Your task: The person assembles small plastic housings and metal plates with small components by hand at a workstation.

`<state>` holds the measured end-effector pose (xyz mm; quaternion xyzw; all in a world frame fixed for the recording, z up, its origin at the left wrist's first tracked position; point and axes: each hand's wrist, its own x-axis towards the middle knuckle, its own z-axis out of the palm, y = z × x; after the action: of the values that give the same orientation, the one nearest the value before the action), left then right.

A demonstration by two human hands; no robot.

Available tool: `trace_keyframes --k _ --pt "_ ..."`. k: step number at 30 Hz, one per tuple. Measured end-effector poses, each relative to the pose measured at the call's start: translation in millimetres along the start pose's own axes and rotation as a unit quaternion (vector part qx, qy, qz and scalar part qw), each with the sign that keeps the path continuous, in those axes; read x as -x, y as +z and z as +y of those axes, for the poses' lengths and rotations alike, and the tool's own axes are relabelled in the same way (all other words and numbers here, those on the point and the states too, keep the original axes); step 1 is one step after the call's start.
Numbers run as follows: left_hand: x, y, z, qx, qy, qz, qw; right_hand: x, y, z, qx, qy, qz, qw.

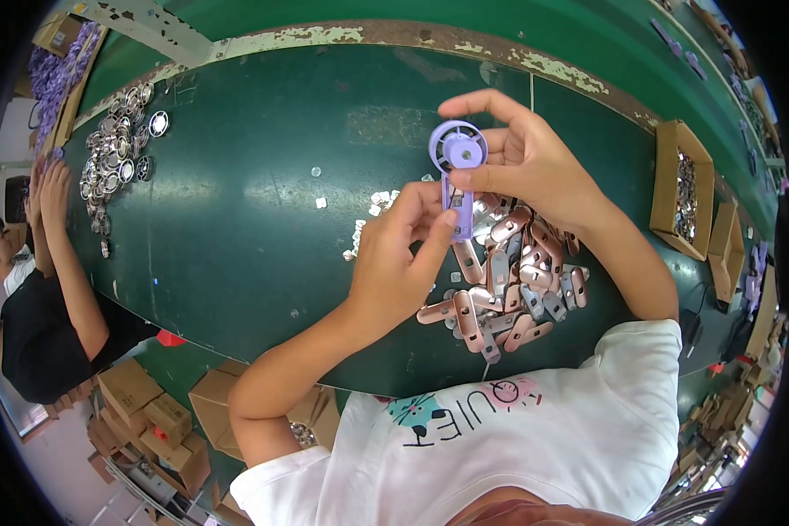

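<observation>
left hand (394, 254) and right hand (522, 158) pinching purple plastic part (458, 167), metal clips (508, 280) below

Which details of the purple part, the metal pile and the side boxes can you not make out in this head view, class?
- Purple part: handle middle hidden by left hand fingers; right hand covers its right edge.
- Pink metal pieces: lower layers buried.
- Small silver bits: too small.
- Cardboard box: contents blurred near rim.

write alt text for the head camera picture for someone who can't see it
Two hands hold a lilac plastic piece with a round wheel-like top over a dark green table: left hand on its handle, right hand at the wheel. A heap of pink and silver metal clips lies beneath.
</observation>
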<state>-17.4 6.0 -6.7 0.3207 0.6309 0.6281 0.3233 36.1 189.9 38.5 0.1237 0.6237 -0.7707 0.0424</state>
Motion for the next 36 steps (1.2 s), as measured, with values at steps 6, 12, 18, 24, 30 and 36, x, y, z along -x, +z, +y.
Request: trace_keyframes --k 6,12,18,24,30,36 --pt "4.2 4.6 4.0 -0.099 -0.016 0.019 0.995 7.2 4.2 6.6 -0.045 -0.010 -0.021 0.999" --pt "14.1 6.8 11.6 0.081 -0.094 0.030 0.992 7.8 10.9 26.0 -0.071 -0.072 -0.049 0.994" --pt "7.7 6.1 27.1 0.056 -0.098 0.066 0.991 13.5 13.0 20.8 -0.076 -0.099 -0.019 0.992" --pt "2.3 -6.2 13.4 -0.123 -0.004 0.042 0.991 11.5 9.0 20.8 -0.073 -0.089 -0.018 0.993" --pt "3.2 -1.6 13.7 -0.021 -0.023 0.064 0.997 9.5 7.7 25.9 -0.090 -0.048 -0.014 0.995" --pt "-1.0 -6.4 22.4 0.064 -0.101 0.009 0.993 6.0 2.3 23.9 -0.096 -0.091 0.023 0.991"
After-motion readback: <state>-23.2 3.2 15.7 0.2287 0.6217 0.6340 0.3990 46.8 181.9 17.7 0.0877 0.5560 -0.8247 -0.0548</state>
